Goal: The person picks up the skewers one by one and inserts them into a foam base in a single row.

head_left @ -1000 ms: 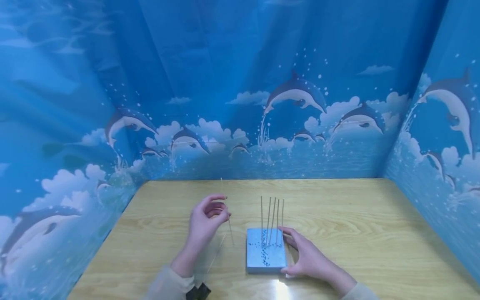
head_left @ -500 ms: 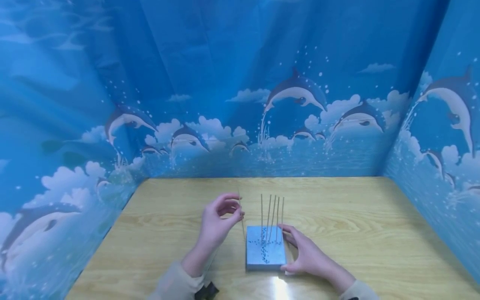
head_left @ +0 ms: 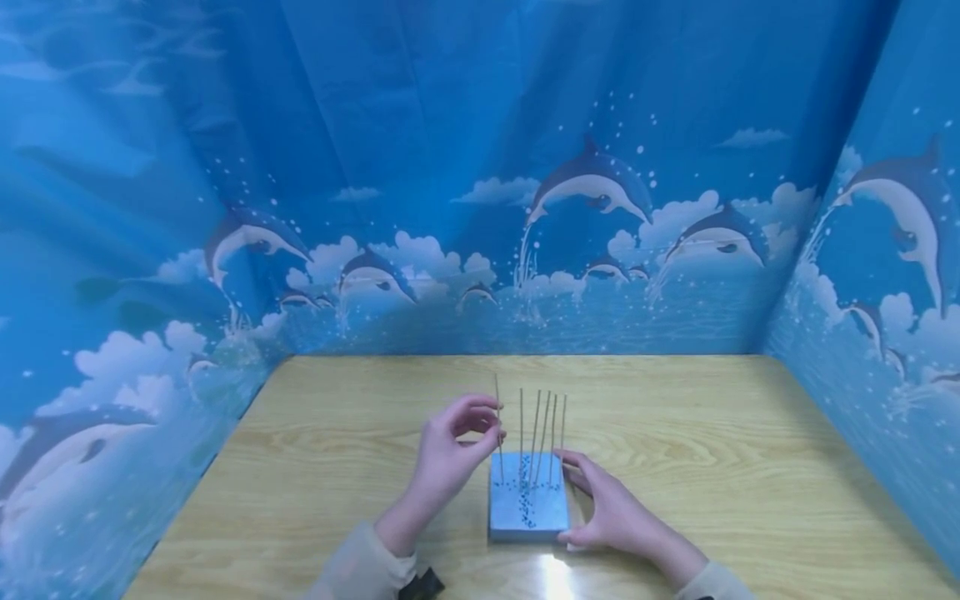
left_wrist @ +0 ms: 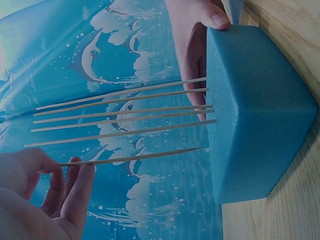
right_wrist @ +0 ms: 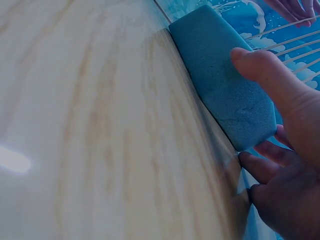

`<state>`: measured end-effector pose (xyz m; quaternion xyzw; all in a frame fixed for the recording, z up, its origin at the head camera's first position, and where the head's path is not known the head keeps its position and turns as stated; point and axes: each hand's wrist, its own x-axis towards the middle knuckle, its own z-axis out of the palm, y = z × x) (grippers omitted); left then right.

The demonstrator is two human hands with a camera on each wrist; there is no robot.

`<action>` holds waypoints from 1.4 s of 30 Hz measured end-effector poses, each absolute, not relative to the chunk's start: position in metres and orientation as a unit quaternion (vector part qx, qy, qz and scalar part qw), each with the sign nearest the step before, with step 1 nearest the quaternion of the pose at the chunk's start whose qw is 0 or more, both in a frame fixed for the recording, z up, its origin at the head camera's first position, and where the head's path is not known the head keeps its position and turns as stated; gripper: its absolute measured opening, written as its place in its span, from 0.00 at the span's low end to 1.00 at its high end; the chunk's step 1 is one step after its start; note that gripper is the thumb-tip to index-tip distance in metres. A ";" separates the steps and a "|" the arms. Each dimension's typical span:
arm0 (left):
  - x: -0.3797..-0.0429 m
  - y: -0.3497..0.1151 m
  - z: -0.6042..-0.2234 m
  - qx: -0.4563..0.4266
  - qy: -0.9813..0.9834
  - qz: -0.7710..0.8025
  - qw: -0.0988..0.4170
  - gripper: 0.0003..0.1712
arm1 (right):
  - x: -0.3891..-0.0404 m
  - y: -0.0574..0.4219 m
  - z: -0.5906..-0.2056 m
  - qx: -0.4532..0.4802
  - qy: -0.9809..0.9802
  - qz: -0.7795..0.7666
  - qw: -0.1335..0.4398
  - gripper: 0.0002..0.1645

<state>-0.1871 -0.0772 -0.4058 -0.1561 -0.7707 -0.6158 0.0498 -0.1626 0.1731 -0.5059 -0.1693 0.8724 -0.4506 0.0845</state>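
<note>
A blue foam block point(head_left: 547, 508) lies on the table, its top face dotted with small holes. My left hand point(head_left: 450, 450) pinches a thin wooden skewer point(left_wrist: 145, 157) between thumb and fingers, over the block's left part. The skewer points down with its tip at the top face; whether it touches the foam I cannot tell. Several other skewers point(left_wrist: 120, 131) stand stuck in the block to the right of it, some slightly tilted. My right hand point(head_left: 618, 512) grips the block's right side, thumb at the near corner point(right_wrist: 245, 55) and fingers at the far side.
The wood-grain table point(head_left: 315, 475) extends around the block on every side. A blue dolphin-print curtain point(head_left: 420, 208) rises behind the table and along both sides. Light glares off the tabletop point(head_left: 557, 575) in front of the block.
My left hand has moved right, bringing its skewer from beside the block to above its left part. My right hand has stayed on the block.
</note>
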 end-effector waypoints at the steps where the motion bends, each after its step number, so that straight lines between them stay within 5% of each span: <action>1: -0.187 -0.077 -0.407 -0.157 -0.772 -0.614 0.046 0.17 | -0.163 0.173 -0.506 -0.169 0.873 -0.450 0.084 0.70; 42: -0.185 -0.064 -0.422 -0.167 -0.778 -0.601 0.074 0.18 | -0.162 0.173 -0.505 -0.171 0.877 -0.443 0.076 0.70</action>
